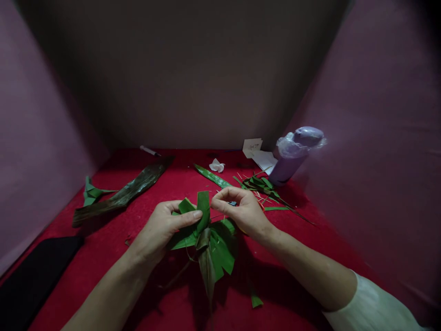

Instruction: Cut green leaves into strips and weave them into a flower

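Observation:
My left hand (161, 225) grips a bundle of folded green leaves (222, 246), its thumb pressed flat on an upright strip near the top. A brownish pointed leaf piece (206, 271) hangs down from the bundle's middle. Just right of that upright strip, my right hand (246, 211) is closed in a pinch, thumb against forefinger. Whatever lies between those fingertips is too small to make out. Behind the right hand, thin wooden sticks (262, 198) and leaf scraps (262, 183) are scattered on the red cloth.
A long dark leaf (126, 193) and a folded leaf piece (92, 192) lie at left. Farther back are a white pen-like object (149, 151), crumpled tissue (217, 165), a green leaf strip (211, 175), white papers (263, 160) and a plastic-wrapped purple container (289, 165). Walls enclose the red surface.

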`<state>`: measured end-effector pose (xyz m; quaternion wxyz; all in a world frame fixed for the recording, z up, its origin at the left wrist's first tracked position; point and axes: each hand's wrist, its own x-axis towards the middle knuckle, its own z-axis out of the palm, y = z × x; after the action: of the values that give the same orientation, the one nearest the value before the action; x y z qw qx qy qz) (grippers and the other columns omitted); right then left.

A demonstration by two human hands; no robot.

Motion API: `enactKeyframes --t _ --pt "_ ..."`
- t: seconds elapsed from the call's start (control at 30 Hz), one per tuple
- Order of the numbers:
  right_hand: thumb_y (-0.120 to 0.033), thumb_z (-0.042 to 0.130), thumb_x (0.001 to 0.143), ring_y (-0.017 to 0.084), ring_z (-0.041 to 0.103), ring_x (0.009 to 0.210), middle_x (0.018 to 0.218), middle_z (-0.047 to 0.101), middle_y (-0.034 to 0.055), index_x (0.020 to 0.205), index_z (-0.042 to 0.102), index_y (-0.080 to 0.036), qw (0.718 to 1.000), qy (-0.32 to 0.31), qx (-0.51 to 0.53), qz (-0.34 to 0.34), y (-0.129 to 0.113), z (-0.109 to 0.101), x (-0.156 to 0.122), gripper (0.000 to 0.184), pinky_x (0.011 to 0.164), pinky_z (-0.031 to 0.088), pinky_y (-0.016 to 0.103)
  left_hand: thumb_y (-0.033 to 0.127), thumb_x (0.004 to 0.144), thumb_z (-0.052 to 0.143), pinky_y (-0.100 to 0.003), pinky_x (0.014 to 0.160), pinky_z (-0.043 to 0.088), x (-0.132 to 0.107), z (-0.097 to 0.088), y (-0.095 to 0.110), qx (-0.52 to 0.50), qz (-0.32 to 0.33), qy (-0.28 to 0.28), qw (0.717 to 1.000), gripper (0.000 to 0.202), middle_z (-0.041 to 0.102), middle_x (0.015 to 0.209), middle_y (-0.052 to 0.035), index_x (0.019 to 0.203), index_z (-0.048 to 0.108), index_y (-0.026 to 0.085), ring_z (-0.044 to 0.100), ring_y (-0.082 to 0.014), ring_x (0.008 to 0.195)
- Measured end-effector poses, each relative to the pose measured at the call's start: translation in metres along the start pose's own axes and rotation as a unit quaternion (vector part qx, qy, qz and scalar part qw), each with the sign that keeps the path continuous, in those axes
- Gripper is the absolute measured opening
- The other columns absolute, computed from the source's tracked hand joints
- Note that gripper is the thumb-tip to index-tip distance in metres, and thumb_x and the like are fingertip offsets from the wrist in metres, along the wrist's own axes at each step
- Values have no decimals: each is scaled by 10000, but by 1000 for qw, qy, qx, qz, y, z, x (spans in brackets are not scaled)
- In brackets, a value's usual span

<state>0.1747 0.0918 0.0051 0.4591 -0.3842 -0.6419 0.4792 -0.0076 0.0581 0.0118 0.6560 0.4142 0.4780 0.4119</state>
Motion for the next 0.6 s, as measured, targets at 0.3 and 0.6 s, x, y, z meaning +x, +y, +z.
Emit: enactKeyframes --t 0.3,0.6 --pt "-281 642 755 112 516 622 645 581 -20 638 599 -176 999 33 -31 -11 2 4 -4 163 638 405 254 279 641 752 -246 528 496 0 2 -2 -6 2 -1 1000 187 709 648 -73 717 692 119 633 -155 531" --pt "-494 495 845 171 604 799 788 649 57 785 644 -153 1000 3 23 6 0 -12 9 377 765 445 320 273 675 732 -229 523 496 3 -3 -1 -25 25 25 999 167 698 631 -40 731 678 125 635 -146 533"
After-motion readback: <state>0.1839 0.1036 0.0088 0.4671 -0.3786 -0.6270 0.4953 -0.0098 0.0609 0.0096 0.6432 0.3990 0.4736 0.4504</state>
